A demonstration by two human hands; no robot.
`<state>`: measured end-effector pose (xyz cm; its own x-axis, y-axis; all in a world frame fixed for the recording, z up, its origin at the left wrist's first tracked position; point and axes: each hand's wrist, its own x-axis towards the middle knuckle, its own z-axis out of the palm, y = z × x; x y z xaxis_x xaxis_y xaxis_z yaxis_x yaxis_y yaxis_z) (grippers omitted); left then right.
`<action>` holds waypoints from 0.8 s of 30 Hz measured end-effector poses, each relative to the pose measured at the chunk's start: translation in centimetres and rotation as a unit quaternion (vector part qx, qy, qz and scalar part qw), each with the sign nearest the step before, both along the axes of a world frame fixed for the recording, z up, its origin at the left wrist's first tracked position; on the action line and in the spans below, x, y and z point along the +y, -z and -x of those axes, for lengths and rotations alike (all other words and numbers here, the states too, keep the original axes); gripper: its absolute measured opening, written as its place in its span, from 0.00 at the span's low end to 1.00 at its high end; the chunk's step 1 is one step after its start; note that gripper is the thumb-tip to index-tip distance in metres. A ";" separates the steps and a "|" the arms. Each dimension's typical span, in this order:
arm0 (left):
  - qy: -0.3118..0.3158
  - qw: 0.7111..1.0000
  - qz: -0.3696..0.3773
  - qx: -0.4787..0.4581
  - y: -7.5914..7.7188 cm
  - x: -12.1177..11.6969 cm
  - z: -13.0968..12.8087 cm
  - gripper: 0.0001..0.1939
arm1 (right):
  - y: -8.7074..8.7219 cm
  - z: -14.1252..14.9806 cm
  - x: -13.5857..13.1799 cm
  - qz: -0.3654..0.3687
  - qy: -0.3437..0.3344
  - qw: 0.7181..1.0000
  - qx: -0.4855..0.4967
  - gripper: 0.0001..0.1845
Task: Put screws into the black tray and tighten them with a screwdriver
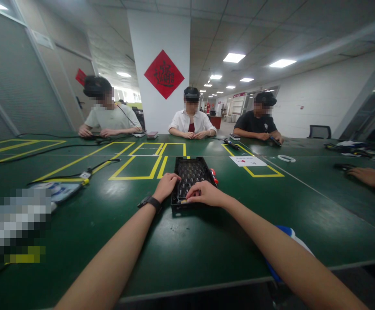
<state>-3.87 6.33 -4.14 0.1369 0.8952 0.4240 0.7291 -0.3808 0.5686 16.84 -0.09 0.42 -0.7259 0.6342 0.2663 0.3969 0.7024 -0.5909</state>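
A green table (181, 254) with yellow tape (162, 167) stretches across the room. Near its middle lies a black tray (182, 208). The left hand (167, 186) touches the tray's left rim, the right hand (208, 193) bends its fingers over the near end (whether either grips anything, I cannot tell). Red objects (213, 173) sit just beside the tray; farther out lies white paper (248, 161), then three seated people (192, 122).

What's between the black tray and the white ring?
In the head view, a red object beside the black tray, then a white paper over yellow tape.
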 end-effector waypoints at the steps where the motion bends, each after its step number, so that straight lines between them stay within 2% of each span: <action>1: 0.001 1.000 -0.001 0.001 0.0 0.0 0.0 0.19 | 0.0 0.0 0.0 -0.005 0.001 1.000 0.002 0.15; 13: 0.000 1.000 -0.003 0.003 -0.1 -0.1 -0.1 0.19 | 0.2 0.1 0.2 -0.051 0.001 0.999 -0.010 0.13; 24: 0.002 1.000 -0.005 0.007 0.0 -0.1 0.0 0.19 | 0.1 0.1 0.0 -0.041 0.007 0.999 -0.010 0.13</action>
